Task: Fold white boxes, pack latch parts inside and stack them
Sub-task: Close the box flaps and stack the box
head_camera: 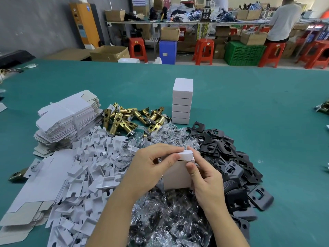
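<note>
Both hands hold a small white box (177, 177) upright above the parts heaps. My left hand (151, 168) grips its left side, fingers curled over the top flap. My right hand (204, 179) pinches the right edge and the top flap with thumb and fingers. The flap sits almost closed, a thin gap showing. Behind them stands a stack of several closed white boxes (182, 102). Brass latch bolts (131, 118) lie in a heap at the middle. Black strike plates (229, 157) are piled on the right. Clear plastic bags with small parts (167, 216) lie under my hands.
A stack of flat white box blanks (67, 120) sits at the left, and more blanks (35, 191) lie nearer me. White card inserts (94, 168) are heaped beside them. The green table (249, 107) stretches far and right. Stools, crates and a seated person line the background.
</note>
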A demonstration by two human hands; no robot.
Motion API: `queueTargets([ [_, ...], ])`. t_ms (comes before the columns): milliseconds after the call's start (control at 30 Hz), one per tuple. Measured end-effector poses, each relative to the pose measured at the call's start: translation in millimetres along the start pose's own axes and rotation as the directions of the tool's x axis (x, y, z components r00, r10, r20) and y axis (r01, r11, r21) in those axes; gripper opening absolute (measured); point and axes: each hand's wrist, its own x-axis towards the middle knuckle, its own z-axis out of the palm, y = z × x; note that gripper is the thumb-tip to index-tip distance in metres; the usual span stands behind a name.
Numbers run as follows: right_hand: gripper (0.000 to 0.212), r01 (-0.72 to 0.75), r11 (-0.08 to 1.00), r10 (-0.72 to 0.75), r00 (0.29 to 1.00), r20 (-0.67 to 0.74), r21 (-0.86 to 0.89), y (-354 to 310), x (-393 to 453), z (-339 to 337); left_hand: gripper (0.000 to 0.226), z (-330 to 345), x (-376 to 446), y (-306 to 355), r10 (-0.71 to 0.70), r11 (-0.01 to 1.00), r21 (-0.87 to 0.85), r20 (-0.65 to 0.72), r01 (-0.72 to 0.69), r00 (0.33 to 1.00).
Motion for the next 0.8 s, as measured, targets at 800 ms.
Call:
queueTargets([
  [800, 0.035, 0.134, 0.978, -0.150, 0.984, -0.099, -0.158, -4.3, -4.0, 1.6, 0.026, 8.7, -4.3, 9.8, 0.045, 0.999, 0.001, -0.007, -0.045, 0.999],
])
